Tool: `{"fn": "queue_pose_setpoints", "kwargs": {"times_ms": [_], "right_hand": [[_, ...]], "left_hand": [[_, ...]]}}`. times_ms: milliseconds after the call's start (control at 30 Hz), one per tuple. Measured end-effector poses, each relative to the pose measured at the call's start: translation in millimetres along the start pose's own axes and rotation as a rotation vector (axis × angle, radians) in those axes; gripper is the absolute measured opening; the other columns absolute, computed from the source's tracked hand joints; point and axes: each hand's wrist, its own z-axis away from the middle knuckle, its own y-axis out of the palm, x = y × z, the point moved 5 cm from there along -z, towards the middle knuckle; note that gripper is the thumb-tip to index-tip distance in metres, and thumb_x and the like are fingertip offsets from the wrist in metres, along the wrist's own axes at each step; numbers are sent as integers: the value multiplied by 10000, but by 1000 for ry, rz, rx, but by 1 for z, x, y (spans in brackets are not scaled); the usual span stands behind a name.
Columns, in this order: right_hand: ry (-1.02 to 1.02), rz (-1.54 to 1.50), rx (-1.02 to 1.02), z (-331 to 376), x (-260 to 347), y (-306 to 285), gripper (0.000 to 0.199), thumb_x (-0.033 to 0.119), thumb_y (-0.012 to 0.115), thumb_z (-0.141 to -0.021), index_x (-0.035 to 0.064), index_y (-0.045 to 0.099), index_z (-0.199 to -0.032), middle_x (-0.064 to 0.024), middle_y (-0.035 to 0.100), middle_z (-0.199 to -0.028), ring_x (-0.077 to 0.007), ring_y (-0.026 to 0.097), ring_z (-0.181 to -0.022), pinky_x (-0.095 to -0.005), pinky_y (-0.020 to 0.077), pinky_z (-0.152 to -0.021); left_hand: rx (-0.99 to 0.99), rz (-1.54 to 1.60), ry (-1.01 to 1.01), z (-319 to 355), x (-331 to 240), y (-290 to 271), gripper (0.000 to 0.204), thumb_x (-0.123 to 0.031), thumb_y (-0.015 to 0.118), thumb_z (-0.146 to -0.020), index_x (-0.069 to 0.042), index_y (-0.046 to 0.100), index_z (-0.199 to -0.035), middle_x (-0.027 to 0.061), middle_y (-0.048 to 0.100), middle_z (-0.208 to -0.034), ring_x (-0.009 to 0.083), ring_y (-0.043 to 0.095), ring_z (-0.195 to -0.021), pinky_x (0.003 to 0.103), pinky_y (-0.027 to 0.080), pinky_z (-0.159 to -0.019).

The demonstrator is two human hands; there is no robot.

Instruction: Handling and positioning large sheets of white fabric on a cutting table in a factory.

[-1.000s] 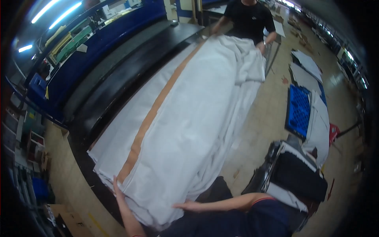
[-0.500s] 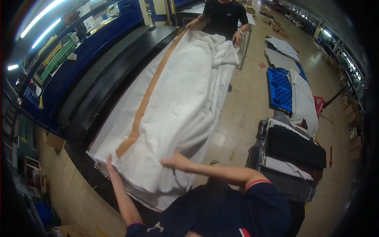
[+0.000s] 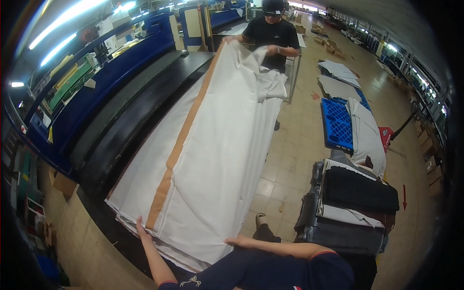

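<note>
A large white fabric sheet [image 3: 217, 140] with a tan strip [image 3: 186, 128] along it lies over a stack of white sheets in front of me. My left hand [image 3: 143, 230] is at the near left corner of the stack, closed about the sheet edge beside the strip's near end; its fingers are partly hidden. Farther right, my right hand [image 3: 238, 240] pinches the near right edge of the top sheet. Across the stack, a person in a black shirt [image 3: 275, 34] holds the far end up with both hands, one at the tan strip and one at bunched fabric.
A long blue machine with a dark bed [image 3: 128, 106] runs along the left. On the right stand a pile of folded black and grey material [image 3: 357, 193], a blue pallet [image 3: 337, 123] with pale sheets, and a red pallet jack [image 3: 385, 137]. Tiled floor [image 3: 285, 179] lies between.
My right hand has moved right and nearer, from on the fabric to its edge. The top sheet is flatter, its near strip end closer to me. The other person has raised the far end.
</note>
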Motion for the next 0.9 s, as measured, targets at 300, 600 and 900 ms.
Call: {"fn": "queue_pose_setpoints", "kwargs": {"times_ms": [300,600,900], "right_hand": [[46,-61,42,19,66,9,552,383,664,-750,-26,556,-1103,-125,590,-1045,-200,545,-941,-304,442,-795],[-648,-77,186,19,299,14,498,253,640,-779,-34,474,-1150,-78,585,-991,-156,550,-886,-278,463,-762],[-690,-186,130,30,279,11,568,258,628,-790,-68,426,-1209,-121,525,-1129,-189,486,-1043,-296,378,-920]], "left_hand": [[-24,-20,114,-5,-37,24,590,-272,682,-742,-5,458,-1218,125,539,-1169,291,527,-1049,406,428,-895],[-50,-386,659,22,-198,203,478,-167,724,-688,48,567,-1085,109,607,-1043,212,583,-903,308,446,-811],[-66,-442,652,28,-212,234,419,-115,720,-673,90,591,-1016,133,620,-1006,213,603,-843,298,464,-761]]}}
